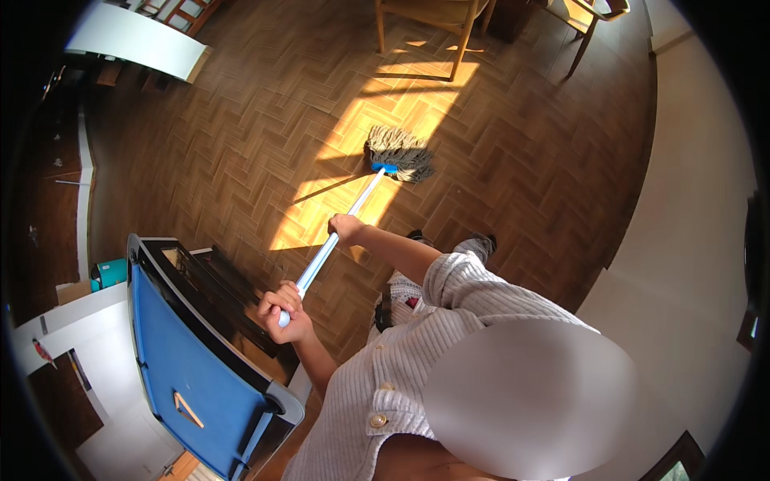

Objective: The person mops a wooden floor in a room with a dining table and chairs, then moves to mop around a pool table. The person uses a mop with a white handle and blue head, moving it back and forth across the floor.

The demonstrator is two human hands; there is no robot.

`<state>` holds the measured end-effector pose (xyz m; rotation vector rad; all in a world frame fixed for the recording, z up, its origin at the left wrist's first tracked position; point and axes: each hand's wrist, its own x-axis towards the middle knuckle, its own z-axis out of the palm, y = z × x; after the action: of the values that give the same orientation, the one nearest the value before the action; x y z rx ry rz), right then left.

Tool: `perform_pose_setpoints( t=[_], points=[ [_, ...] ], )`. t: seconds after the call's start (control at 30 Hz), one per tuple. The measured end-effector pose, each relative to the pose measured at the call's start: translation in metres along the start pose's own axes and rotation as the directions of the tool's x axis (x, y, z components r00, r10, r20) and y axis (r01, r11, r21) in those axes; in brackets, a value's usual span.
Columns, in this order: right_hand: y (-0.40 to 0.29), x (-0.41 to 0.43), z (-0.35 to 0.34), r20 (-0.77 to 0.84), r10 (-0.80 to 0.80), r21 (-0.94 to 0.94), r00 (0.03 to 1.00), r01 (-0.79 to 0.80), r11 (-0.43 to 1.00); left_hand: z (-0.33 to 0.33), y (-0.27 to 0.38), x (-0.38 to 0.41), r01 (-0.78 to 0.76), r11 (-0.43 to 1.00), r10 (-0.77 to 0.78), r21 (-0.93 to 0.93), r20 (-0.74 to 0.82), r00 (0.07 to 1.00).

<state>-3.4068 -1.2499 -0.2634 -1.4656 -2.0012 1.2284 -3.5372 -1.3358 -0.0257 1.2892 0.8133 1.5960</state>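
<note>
Before me a string mop (pixel 400 153) with grey and beige strands rests on the wood-patterned floor, across a sunlit patch. Its blue head clamp (pixel 385 168) joins a pale blue and white handle (pixel 319 260) that slants down to the lower left. My right hand (pixel 346 229) grips the handle partway along, with the arm stretched forward. Around the handle's top end, nearer my body, is my left hand (pixel 284 314), its fingers wrapped over the pole. The rounded tip of the handle shows just below those fingers.
A blue-clothed pool table (pixel 192 361) with a wooden triangle rack (pixel 187 410) stands at my left. Wooden chairs (pixel 430 12) (pixel 586 18) are at the top. A white wall (pixel 674 198) runs along the right. A teal box (pixel 110 273) lies beyond the pool table.
</note>
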Motion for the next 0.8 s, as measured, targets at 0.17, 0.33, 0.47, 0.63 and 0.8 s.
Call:
perform_pose_setpoints(
  t=[0.17,0.33,0.47,0.63,0.8],
  points=[
    [-0.006,-0.032,-0.005,-0.101,0.157,0.066,0.983,-0.150,0.986,-0.007,-0.005,0.014,0.065,0.987,-0.051,-0.144,0.095,0.994],
    [0.035,-0.107,-0.034,-0.364,0.261,0.099,0.894,-0.242,0.965,0.053,-0.026,0.013,0.202,0.925,-0.106,-0.323,0.291,0.951],
    [0.069,-0.206,-0.064,-0.442,0.464,0.199,0.768,-0.420,0.885,0.134,-0.043,-0.011,0.366,0.852,-0.136,-0.375,0.516,0.846],
    [0.144,-0.341,-0.065,-0.639,0.585,0.319,0.499,-0.520,0.792,0.243,-0.080,-0.076,0.612,0.742,-0.225,-0.276,0.757,0.614],
    [0.219,-0.491,-0.060,-0.710,0.658,0.356,0.250,-0.679,0.642,0.344,-0.113,-0.169,0.765,0.644,-0.281,-0.014,0.926,0.253]
  ],
)
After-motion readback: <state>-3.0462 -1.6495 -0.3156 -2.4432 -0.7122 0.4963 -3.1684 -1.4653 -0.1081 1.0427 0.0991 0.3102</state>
